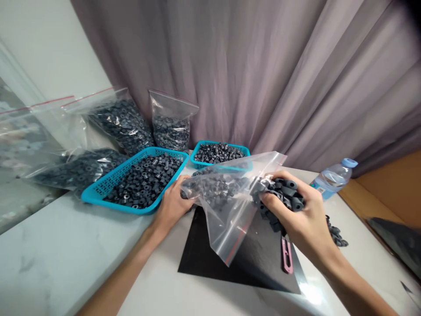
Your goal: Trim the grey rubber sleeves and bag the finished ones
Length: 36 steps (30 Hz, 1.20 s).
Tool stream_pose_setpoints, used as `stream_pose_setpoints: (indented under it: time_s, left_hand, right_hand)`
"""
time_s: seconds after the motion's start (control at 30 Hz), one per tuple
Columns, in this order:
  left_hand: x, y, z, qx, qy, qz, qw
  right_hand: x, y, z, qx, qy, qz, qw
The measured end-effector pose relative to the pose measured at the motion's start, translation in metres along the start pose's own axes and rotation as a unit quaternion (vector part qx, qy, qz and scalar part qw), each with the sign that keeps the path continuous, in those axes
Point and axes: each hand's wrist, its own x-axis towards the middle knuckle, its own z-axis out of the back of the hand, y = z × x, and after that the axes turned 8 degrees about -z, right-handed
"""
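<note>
A clear zip bag point(226, 206) with a red seal strip, partly filled with small dark grey ring-shaped parts, hangs over a black mat point(204, 256). My left hand point(173, 206) grips the bag's left end, fingers closed on it. My right hand point(296, 210) is closed round a handful of the same dark rings point(289, 191) at the bag's open mouth. More loose rings point(335, 232) lie on the mat to the right of that hand. A pink clip-like tool point(287, 254) lies on the mat under my right wrist.
Two teal baskets point(98, 189) point(199, 151) full of rings stand beyond the mat. Several filled zip bags point(171, 123) lean against the grey curtain. A water bottle point(332, 177) lies at the right; a brown cardboard edge point(388, 193) lies further right.
</note>
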Motion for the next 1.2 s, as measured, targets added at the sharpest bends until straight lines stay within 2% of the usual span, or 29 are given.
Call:
stream_pose_setpoints:
  time_s: [0.2,0.5,0.57,0.67,0.77,0.93,1.03,1.2]
  left_hand:
    - [0.002,-0.004,0.003,-0.002,0.001,0.013,1.000]
    - [0.004,-0.001,0.004,-0.002,-0.014,0.056,0.998]
    - [0.004,0.000,0.004,-0.002,-0.013,0.058,0.998]
    - [0.004,0.001,0.003,0.003,-0.019,0.058,0.998]
    - [0.004,0.001,0.001,0.007,-0.022,0.055,0.998]
    - [0.004,0.003,0.000,0.016,-0.022,0.052,0.998]
    - [0.005,0.003,-0.001,0.024,-0.019,0.054,0.998]
    - [0.006,0.002,-0.001,0.032,-0.011,0.058,0.998]
  right_hand:
    - [-0.006,-0.010,0.009,-0.006,-0.004,0.012,1.000]
    - [-0.025,-0.030,0.033,-0.035,-0.003,-0.005,0.999]
    - [-0.022,-0.040,0.028,-0.035,0.017,-0.019,0.999]
    - [-0.015,-0.060,0.008,-0.035,0.079,-0.029,0.996]
    - [-0.009,-0.081,-0.017,-0.073,0.147,0.000,0.986]
    - [-0.010,-0.101,-0.048,-0.120,0.205,0.039,0.971]
    - [-0.013,-0.106,-0.054,-0.156,0.217,0.052,0.962]
    - [-0.017,-0.111,-0.053,-0.214,0.216,0.068,0.950]
